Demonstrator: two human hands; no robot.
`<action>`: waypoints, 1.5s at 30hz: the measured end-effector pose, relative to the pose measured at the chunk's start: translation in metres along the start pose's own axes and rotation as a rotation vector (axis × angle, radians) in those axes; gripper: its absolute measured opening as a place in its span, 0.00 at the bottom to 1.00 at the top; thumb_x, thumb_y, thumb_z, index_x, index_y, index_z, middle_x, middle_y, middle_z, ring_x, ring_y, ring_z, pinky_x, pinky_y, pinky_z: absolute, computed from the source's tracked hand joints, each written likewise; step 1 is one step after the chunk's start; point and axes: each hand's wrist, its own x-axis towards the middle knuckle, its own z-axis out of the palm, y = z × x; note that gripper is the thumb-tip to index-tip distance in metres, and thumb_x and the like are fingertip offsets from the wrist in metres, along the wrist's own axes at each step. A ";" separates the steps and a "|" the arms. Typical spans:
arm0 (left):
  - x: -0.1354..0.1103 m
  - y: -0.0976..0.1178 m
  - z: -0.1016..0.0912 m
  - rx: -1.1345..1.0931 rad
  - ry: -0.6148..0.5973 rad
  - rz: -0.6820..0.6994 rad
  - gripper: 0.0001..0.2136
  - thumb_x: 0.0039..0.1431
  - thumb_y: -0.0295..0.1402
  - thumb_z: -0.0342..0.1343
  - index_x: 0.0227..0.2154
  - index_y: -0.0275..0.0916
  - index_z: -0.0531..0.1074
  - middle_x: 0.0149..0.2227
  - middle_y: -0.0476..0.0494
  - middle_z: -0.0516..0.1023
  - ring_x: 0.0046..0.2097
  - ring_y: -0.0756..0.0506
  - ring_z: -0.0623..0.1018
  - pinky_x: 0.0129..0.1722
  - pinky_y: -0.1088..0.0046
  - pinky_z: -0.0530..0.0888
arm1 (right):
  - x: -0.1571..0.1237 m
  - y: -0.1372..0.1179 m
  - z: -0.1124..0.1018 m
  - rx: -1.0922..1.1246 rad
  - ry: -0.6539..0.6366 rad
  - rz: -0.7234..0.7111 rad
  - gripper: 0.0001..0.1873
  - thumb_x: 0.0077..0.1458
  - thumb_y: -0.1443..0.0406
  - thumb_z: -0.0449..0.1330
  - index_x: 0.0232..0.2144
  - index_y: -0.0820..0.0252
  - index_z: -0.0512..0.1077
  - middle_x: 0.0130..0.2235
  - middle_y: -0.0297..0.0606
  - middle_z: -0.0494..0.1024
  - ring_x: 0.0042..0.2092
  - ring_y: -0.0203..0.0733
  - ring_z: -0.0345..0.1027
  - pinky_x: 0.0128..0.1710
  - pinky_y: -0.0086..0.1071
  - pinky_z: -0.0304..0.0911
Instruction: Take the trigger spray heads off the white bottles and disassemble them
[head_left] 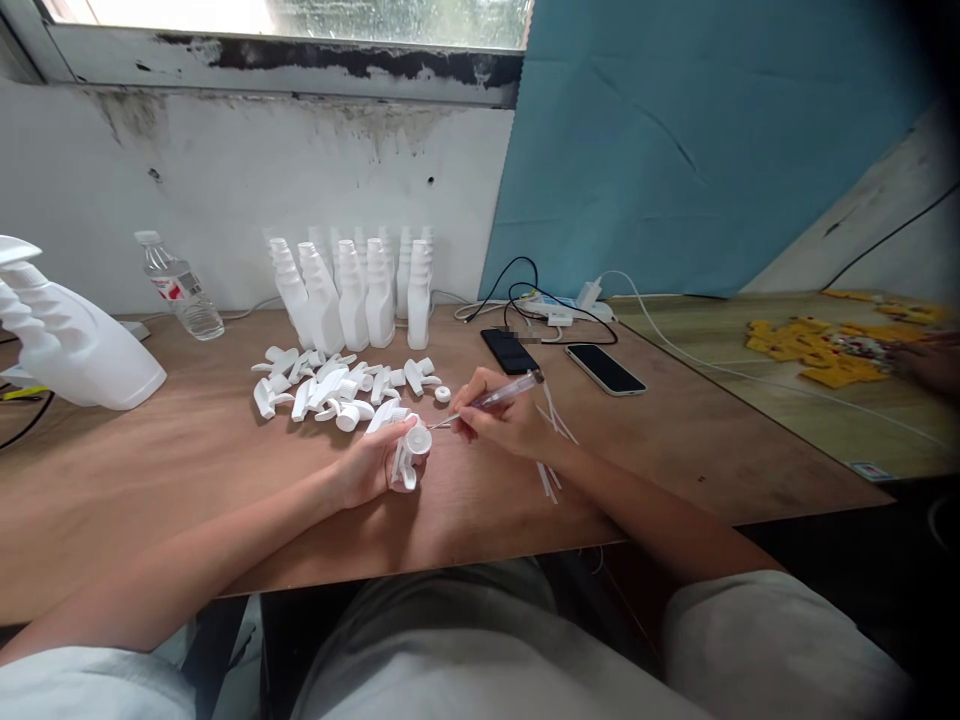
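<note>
My left hand (367, 468) is closed around a white trigger spray head (407, 455), its round collar turned up toward me. In my right hand (501, 420) is a screwdriver with a clear handle (499, 395), gripped like a pen. Its thin shaft points left, and the tip is at or very near the collar; I cannot tell whether it touches. Just beyond my hands lies a pile of loose white spray heads (330, 385). A small white ring (442, 394) rests at the pile's right end. Thin white tubes (551, 480) lie under and beside my right wrist.
Several white bottles (352, 300) stand by the wall. A large spray bottle (82, 340) and a water bottle (180, 285) are at left. Two phones, one black (508, 350) and one white-edged (606, 369), lie near cables and a power strip (577, 308). Yellow pieces (817, 350) and another person's hand (930, 350) are far right.
</note>
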 end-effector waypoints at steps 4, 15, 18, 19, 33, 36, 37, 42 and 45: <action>0.000 -0.001 0.001 0.002 0.008 0.006 0.12 0.59 0.42 0.56 0.34 0.38 0.65 0.25 0.47 0.68 0.22 0.51 0.66 0.17 0.79 0.61 | -0.007 0.005 0.005 -0.415 -0.077 -0.353 0.02 0.57 0.67 0.58 0.31 0.60 0.67 0.30 0.34 0.75 0.28 0.31 0.69 0.28 0.26 0.63; 0.001 -0.006 0.002 0.001 0.035 0.048 0.13 0.56 0.40 0.60 0.37 0.38 0.66 0.28 0.46 0.71 0.23 0.51 0.70 0.18 0.80 0.65 | -0.012 0.008 0.012 -0.841 -0.247 -0.632 0.14 0.59 0.71 0.51 0.22 0.56 0.57 0.24 0.34 0.69 0.25 0.36 0.57 0.26 0.30 0.53; 0.000 -0.006 0.003 -0.009 0.052 0.044 0.13 0.56 0.40 0.60 0.35 0.37 0.66 0.27 0.46 0.71 0.23 0.51 0.70 0.18 0.80 0.64 | -0.015 0.014 0.016 -0.771 -0.201 -0.544 0.15 0.58 0.70 0.51 0.20 0.56 0.56 0.23 0.34 0.66 0.25 0.36 0.53 0.26 0.31 0.51; -0.001 -0.005 0.004 -0.015 0.066 0.035 0.13 0.56 0.40 0.59 0.34 0.37 0.66 0.27 0.46 0.70 0.23 0.51 0.70 0.18 0.80 0.64 | -0.016 0.016 0.017 -0.743 -0.186 -0.489 0.15 0.58 0.69 0.51 0.20 0.56 0.56 0.23 0.34 0.66 0.25 0.36 0.53 0.27 0.31 0.52; -0.005 -0.002 0.011 -0.036 0.061 0.061 0.10 0.57 0.40 0.54 0.33 0.39 0.63 0.22 0.47 0.66 0.21 0.49 0.67 0.17 0.79 0.59 | -0.026 0.008 0.028 -0.480 0.038 -0.028 0.11 0.60 0.61 0.52 0.26 0.57 0.66 0.30 0.37 0.77 0.31 0.35 0.69 0.34 0.31 0.63; -0.005 -0.003 0.012 -0.019 0.042 0.055 0.10 0.58 0.39 0.53 0.31 0.37 0.63 0.22 0.47 0.66 0.22 0.50 0.66 0.19 0.79 0.61 | -0.022 0.003 0.031 -0.264 0.055 -0.061 0.12 0.60 0.62 0.52 0.25 0.56 0.60 0.28 0.36 0.75 0.29 0.36 0.70 0.32 0.32 0.64; -0.005 -0.003 0.012 -0.014 0.040 0.054 0.10 0.59 0.39 0.53 0.30 0.37 0.64 0.22 0.47 0.66 0.22 0.50 0.66 0.19 0.79 0.62 | -0.020 0.003 0.031 -0.174 0.051 -0.045 0.12 0.60 0.61 0.53 0.25 0.56 0.58 0.27 0.35 0.75 0.28 0.35 0.69 0.30 0.31 0.64; -0.004 -0.003 0.012 -0.008 0.057 0.048 0.11 0.58 0.40 0.54 0.31 0.37 0.64 0.21 0.47 0.65 0.21 0.50 0.65 0.18 0.80 0.59 | -0.012 0.005 0.032 0.205 0.067 0.125 0.16 0.58 0.57 0.57 0.25 0.56 0.56 0.22 0.30 0.73 0.23 0.33 0.68 0.23 0.28 0.63; -0.004 -0.003 0.011 -0.006 0.060 0.025 0.11 0.58 0.41 0.54 0.32 0.37 0.65 0.21 0.47 0.66 0.21 0.50 0.65 0.17 0.79 0.58 | -0.010 0.006 0.033 0.342 0.109 0.189 0.15 0.58 0.58 0.57 0.26 0.57 0.55 0.22 0.29 0.74 0.22 0.34 0.68 0.21 0.27 0.63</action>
